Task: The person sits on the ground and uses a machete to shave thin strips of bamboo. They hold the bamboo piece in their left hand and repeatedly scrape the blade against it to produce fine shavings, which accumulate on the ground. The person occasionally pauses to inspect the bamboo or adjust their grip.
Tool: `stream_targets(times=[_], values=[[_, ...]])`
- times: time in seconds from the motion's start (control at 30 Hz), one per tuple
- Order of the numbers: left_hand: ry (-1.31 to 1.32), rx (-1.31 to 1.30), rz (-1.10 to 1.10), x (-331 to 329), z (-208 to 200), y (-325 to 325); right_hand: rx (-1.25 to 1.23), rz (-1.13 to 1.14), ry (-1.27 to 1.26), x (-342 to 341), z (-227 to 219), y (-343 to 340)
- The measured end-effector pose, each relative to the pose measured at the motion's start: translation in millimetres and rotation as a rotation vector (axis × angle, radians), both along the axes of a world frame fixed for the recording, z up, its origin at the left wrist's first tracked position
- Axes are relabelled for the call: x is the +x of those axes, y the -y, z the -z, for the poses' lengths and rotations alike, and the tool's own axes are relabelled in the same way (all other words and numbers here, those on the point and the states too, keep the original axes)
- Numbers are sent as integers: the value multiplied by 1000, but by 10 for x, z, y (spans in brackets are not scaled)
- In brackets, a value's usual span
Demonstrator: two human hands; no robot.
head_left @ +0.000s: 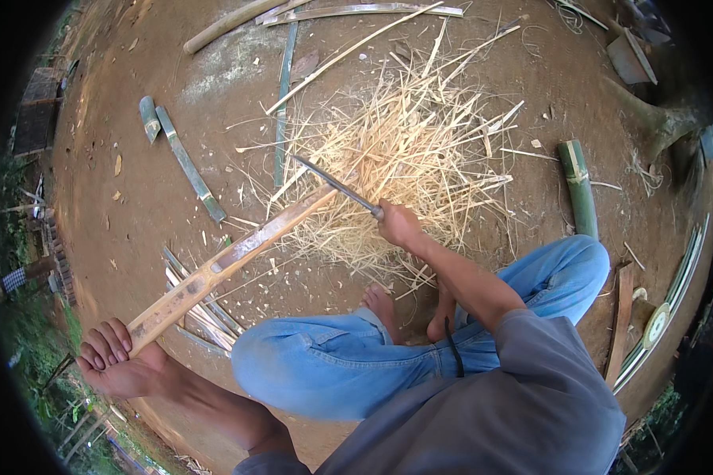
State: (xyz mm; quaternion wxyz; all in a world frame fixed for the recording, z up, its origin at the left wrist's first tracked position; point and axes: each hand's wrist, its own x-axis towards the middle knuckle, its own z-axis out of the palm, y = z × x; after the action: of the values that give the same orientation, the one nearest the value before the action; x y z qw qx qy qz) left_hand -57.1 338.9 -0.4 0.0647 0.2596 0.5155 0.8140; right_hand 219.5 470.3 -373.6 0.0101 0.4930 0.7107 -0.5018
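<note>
My left hand (123,360) is closed round the near end of a long split bamboo piece (222,265), which slants up and away to the right. The bamboo's pale surface carries dark stains and a greyish patch. In my right hand (400,224) I grip a long knife (337,184) by its handle, which my fingers mostly hide. Its dark blade points up to the left and lies across the bamboo's far end; I cannot tell whether the edge is biting in. Beneath that end spreads a heap of pale bamboo shavings (408,142).
Bare earth ground (127,229) surrounds my crossed legs. A green bamboo section (578,188) stands by my right knee, with a brown board (620,324) nearer me. Split strips (206,305) lie beside my left knee. Farther off are a bamboo pole (230,25) and a bucket (632,57).
</note>
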Motion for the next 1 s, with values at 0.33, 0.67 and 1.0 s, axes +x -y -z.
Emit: stream_targets(times=[0.33,0.67,1.0], values=[[-9,-54,-76,28,-191,-388,21,21,-72,198,-84,-193],[-1,-56,-163,259,35,-695,22,45,29,291,512,-514],[40,-11,-84,-1101,38,-494,-85,143,42,-445,193,-292]])
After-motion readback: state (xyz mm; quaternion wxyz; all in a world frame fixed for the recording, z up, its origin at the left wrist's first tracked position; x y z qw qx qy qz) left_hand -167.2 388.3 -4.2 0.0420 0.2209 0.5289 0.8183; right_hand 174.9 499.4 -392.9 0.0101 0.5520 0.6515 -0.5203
